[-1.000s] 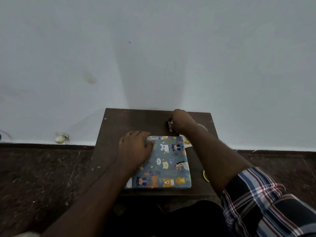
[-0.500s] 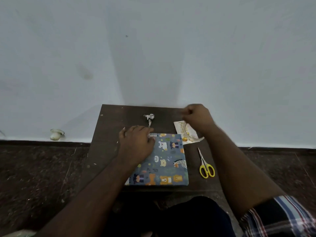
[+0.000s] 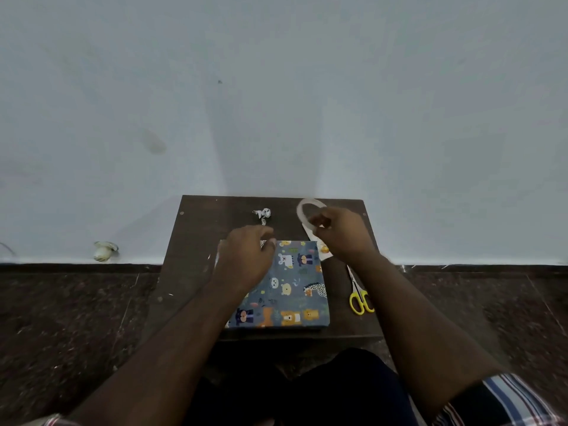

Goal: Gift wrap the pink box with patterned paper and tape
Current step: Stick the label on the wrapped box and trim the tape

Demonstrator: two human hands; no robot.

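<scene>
The wrapped box [image 3: 285, 287] lies mid-table, its far left corner pressed by the left hand [image 3: 246, 259]; scissors [image 3: 358, 295] lie right of it; beyond it, the right hand [image 3: 339, 232] has just lifted the tape roll [image 3: 302, 212], pinching it; taping looks next

- The surface [image 3: 196, 241] has bare wood along its 9 o'clock side, from the far corner to the near edge; a hand could pass there.
- The wrapped box [image 3: 295, 290] fills the middle and near part, the left hand [image 3: 246, 259] resting on its far-left corner.
- At 12 o'clock a small crumpled paper scrap [image 3: 262, 214] lies just beyond the box.
- At 1 o'clock the right hand [image 3: 341, 232] holds a tape ring [image 3: 307, 210] above a paper offcut [image 3: 322, 250].
- At 3 o'clock the scissors [image 3: 358, 295] lie in the narrow strip beside the box.
- The wall [image 3: 276, 103] stands directly behind the far edge.
</scene>
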